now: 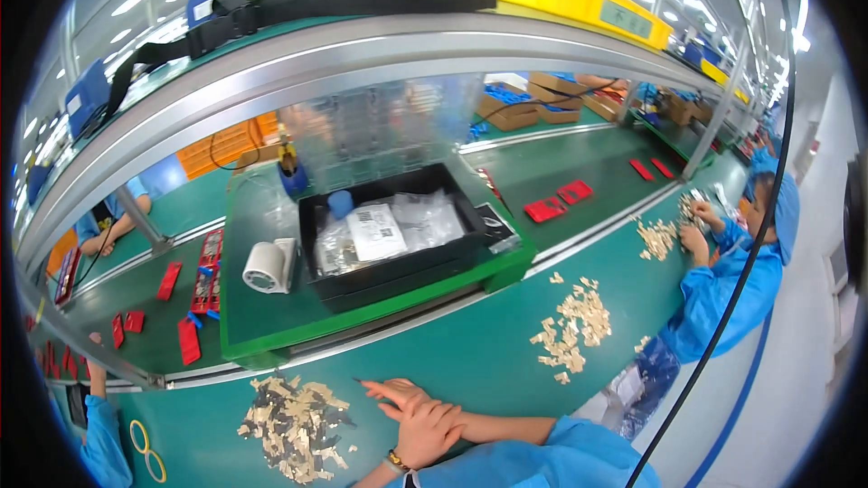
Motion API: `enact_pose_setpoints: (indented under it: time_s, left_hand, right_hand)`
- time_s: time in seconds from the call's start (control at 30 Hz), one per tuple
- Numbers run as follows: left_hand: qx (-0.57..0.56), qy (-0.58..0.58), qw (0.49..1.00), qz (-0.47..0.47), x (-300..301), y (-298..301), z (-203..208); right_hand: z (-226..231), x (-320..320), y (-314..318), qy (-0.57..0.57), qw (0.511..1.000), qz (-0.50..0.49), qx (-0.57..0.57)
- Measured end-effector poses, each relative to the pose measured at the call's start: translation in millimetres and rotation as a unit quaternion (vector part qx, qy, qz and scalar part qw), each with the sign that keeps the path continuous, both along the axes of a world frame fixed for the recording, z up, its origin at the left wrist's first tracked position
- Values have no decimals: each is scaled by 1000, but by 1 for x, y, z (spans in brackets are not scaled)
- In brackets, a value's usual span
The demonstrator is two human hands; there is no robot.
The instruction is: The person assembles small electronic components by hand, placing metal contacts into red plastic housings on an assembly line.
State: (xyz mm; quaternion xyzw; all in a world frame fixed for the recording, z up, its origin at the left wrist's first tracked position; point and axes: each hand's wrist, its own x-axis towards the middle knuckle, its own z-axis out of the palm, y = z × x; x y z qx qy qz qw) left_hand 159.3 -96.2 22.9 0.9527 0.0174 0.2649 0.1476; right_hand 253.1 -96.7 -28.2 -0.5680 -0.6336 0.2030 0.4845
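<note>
My right hand (394,392) reaches in from the right, low over the green bench, its fingers stretched toward a heap of small flat pieces (294,425), some beige, some dark grey. At its fingertips shows a tiny dark tip; whether it is held cannot be made out. Across the back of my right hand and wrist lies my left hand (429,429), fingers laid over it, a bracelet (396,461) on its wrist. Both hands are nearest to the heap and apart from it. A second heap of beige pieces (575,327) is spread farther right.
Beyond the bench, a black bin (389,285) with plastic bags stands on a green-edged platform. Beside it is a white cylindrical device (267,267). Red trays (188,342) lie on the belt. A co-worker (737,262) handles pieces at right; yellow rings (147,450) lie at left.
</note>
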Motion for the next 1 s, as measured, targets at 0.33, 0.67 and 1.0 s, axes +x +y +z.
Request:
enact_pose_setpoints:
  time_s: [0.33, 0.67, 1.0]
  left_hand:
    - [-18, -5, 1000, 1, -11, 6, -4]
    - [-62, -19, 998, -26, -5, -8, -14]
    - [36, 68, 995, -66, -7, -1, -18]
  right_hand:
    - [7, -9, 6, 7, 999, 17, 29]
    - [14, -2, -9, -26, 1000, -6, -7]
    - [17, -6, -4, -39, 998, -44, 18]
